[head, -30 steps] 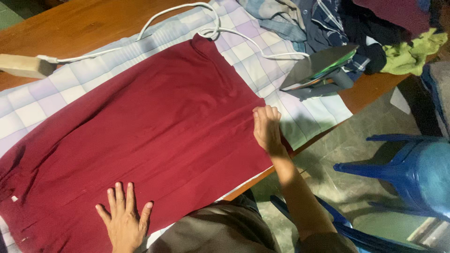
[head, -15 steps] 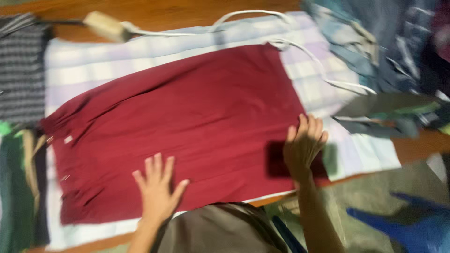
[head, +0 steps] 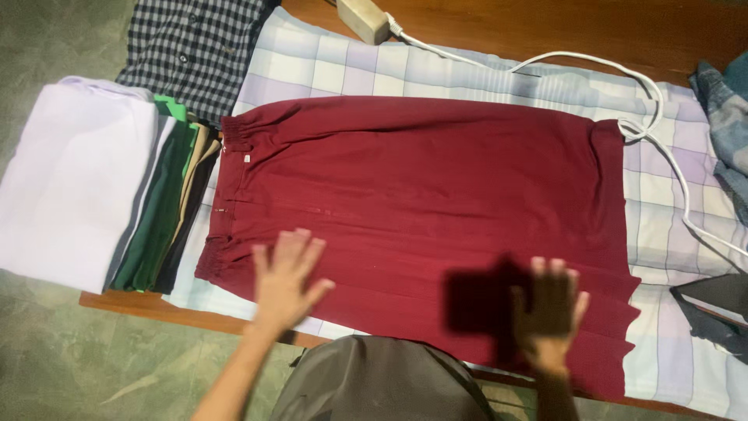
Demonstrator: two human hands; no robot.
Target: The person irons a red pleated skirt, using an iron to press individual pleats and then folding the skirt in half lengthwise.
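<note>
Left hand [head: 284, 281]: bare, no ring, watch or glove visible; forearm uncovered, no sleeve in frame. Right hand [head: 549, 312]: bare, partly in shadow, wrist unadorned. Lower frame centre: grey-brown garment [head: 382, 386], plain fabric, soft folds.

**Dark red skirt spread flat**

A dark red cloth skirt [head: 421, 210] with a gathered elastic waistband lies flat and spread lengthwise across a pale checked cloth [head: 312, 66]. Its waistband points left, its hem right. Faint lengthwise creases run along it, and its near edge reaches the table's front.
</note>
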